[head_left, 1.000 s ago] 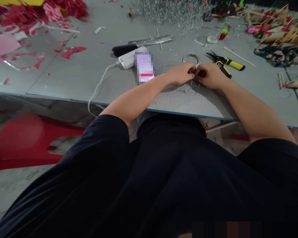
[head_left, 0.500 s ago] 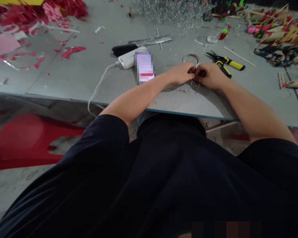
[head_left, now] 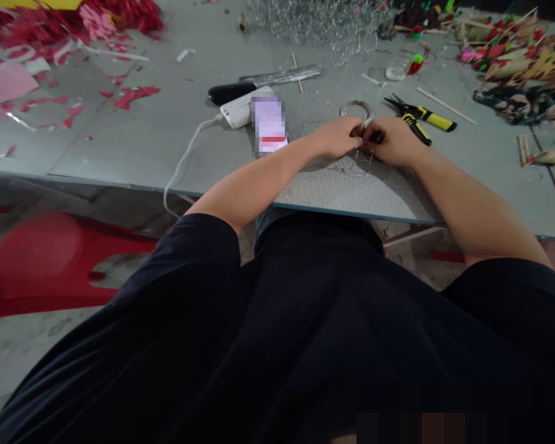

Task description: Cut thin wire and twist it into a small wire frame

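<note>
Fingertips of my left hand (head_left: pixel 341 137) and my right hand (head_left: pixel 391 142) meet close above the table, both closed in a pinch on thin silvery wire (head_left: pixel 358 165). Loops of the wire hang below the fingers, near the table's front part. Its exact shape is too fine to make out. Just beyond my hands lies a pale ring-shaped roll (head_left: pixel 357 110), perhaps of tape. To the right of my right hand rest pliers (head_left: pixel 411 117) with black and yellow handles, their jaws apart.
A phone (head_left: pixel 269 123) leans on a white power strip (head_left: pixel 238 112) with a cable at left. Behind it lies a black-handled tool (head_left: pixel 234 94). Tangled silver wire (head_left: pixel 324 24) is heaped at the back, red paper scraps (head_left: pixel 134 95) at left, craft pieces (head_left: pixel 513 61) at right. A red stool (head_left: pixel 37 253) stands below.
</note>
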A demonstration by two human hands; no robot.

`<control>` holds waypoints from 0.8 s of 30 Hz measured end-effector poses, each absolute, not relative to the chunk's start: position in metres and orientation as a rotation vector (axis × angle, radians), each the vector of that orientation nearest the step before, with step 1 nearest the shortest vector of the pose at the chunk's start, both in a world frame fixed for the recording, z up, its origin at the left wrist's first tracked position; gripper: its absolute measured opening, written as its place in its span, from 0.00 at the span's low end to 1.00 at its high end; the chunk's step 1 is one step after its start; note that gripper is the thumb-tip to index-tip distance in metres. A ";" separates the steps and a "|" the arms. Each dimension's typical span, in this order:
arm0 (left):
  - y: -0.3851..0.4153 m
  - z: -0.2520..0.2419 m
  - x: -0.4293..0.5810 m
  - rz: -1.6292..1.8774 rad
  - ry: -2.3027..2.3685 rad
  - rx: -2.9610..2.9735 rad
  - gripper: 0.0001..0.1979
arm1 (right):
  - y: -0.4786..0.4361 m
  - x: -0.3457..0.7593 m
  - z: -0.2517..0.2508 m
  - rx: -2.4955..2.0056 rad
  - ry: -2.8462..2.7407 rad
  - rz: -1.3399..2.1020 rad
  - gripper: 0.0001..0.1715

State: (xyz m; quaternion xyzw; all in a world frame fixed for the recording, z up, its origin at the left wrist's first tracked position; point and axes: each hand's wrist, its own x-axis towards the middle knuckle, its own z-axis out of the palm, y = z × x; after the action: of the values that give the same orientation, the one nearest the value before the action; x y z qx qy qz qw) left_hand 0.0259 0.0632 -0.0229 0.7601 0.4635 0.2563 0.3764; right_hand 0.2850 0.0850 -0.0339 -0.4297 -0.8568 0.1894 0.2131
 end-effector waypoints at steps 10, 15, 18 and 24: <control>0.064 -0.025 0.026 0.658 1.165 1.980 0.08 | 0.086 0.282 -0.036 -1.228 -2.327 0.540 0.35; 0.067 -0.026 0.027 0.637 1.190 1.980 0.08 | 0.088 0.284 -0.038 -1.196 -2.345 0.546 0.35; 0.069 -0.028 0.026 0.645 1.185 1.990 0.08 | 0.090 0.287 -0.040 -1.142 -2.374 0.549 0.31; 0.065 -0.025 0.026 0.647 1.181 1.944 0.09 | 0.090 0.288 -0.039 -1.140 -2.383 0.510 0.24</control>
State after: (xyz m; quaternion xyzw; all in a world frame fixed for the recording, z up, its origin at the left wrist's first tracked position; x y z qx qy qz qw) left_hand 0.0259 0.0650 -0.0249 0.7608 0.4621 0.2531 0.3789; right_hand 0.2881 0.0896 -0.0393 -0.4131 -0.8632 0.1846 0.2238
